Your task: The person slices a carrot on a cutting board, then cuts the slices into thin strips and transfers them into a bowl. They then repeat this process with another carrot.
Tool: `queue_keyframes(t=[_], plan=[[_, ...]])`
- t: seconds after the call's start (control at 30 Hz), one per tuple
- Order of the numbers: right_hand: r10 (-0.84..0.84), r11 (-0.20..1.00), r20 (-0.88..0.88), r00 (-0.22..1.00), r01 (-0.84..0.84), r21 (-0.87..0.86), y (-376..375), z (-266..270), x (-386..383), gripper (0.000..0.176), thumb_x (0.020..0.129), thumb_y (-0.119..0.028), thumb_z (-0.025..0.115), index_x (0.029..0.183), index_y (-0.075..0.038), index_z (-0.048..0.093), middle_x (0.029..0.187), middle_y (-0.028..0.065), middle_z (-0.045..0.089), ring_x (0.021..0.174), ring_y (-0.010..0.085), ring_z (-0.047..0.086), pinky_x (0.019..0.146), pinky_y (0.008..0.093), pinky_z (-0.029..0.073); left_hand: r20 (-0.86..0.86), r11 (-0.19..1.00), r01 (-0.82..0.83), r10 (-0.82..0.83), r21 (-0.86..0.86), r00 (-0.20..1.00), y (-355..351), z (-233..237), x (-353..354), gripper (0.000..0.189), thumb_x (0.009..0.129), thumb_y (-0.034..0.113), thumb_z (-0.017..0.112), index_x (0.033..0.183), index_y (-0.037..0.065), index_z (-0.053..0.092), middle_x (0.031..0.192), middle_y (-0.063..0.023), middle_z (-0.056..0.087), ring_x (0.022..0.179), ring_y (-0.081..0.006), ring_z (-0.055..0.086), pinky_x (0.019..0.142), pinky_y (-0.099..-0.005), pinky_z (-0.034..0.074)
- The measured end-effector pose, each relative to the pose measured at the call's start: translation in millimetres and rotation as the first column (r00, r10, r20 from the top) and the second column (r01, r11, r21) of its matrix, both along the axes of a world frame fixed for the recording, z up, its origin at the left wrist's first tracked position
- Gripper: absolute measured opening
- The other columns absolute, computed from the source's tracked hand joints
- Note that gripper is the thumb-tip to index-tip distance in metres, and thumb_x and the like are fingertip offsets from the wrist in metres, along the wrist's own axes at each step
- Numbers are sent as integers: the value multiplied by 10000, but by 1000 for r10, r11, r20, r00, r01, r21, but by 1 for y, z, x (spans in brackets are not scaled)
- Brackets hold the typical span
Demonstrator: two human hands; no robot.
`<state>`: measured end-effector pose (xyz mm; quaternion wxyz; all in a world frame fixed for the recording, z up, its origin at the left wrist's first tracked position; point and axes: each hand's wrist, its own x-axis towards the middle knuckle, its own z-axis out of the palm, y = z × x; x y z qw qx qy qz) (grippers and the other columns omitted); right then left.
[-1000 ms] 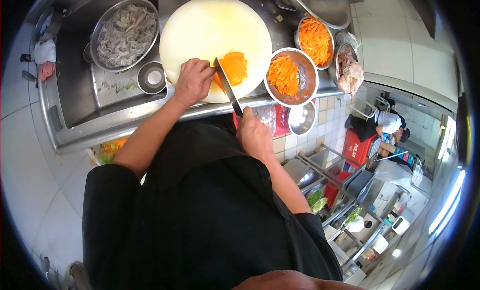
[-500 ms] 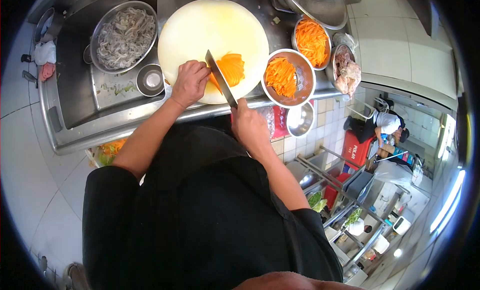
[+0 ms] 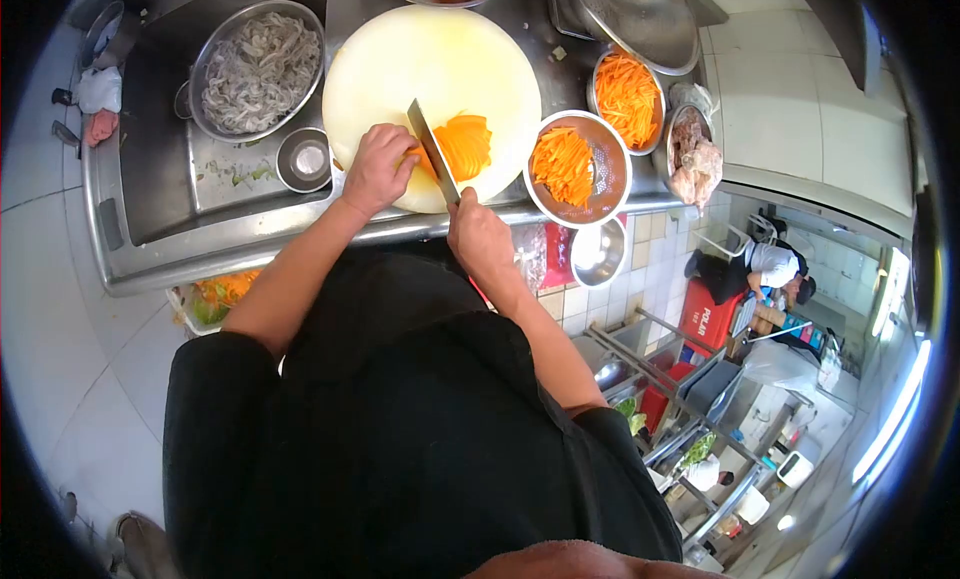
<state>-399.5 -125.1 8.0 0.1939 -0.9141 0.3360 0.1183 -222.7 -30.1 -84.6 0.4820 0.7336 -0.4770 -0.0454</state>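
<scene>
On the round, pale cutting board (image 3: 425,59) lies a fanned pile of orange carrot slices (image 3: 466,147). My right hand (image 3: 482,239) is closed around the handle of a kitchen knife (image 3: 433,151), whose blade stands on edge along the left side of the pile. Just left of the blade, my left hand (image 3: 380,171) has its fingers bent and pressed on a carrot piece (image 3: 424,161), mostly hidden by fingers and blade. Right of the board, a colander (image 3: 608,191) holds carrot strips (image 3: 562,165).
Left is a sink (image 3: 150,194) with a bowl of greyish strips (image 3: 258,74) and a small metal cup (image 3: 304,160). Another bowl of carrot strips (image 3: 627,99) and a bowl of raw meat (image 3: 693,159) stand right. A person (image 3: 775,267) bends over beyond a red cooler (image 3: 708,317).
The knife handle and my right hand have shifted slightly left and toward the board. My left hand stays on the carrot piece. The whole view has moved a little.
</scene>
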Motion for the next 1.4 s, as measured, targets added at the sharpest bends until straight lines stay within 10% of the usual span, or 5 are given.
queue_keyframes(t=[1.17, 1.4], plan=[[47, 999, -47, 998, -47, 2, 3, 61, -24, 208, 1046, -214, 571, 997, -13, 547, 729, 266, 699, 712, 467, 717, 669, 578, 562, 2, 999, 35, -35, -14, 999, 0, 3, -1, 142, 875, 19, 693, 1016, 2, 685, 1055, -151, 662, 1053, -358, 615, 939, -444, 499], [49, 999, 11, 999, -49, 15, 1, -4, -2, 212, 1044, -210, 573, 1037, 1, 555, 745, 262, 709, 724, 463, 723, 685, 568, 570, -34, 1000, 25, -25, -13, 999, 1, -1, -2, 132, 873, 18, 699, 1003, 2, 683, 1039, -151, 663, 1041, -369, 616, 937, -440, 505]])
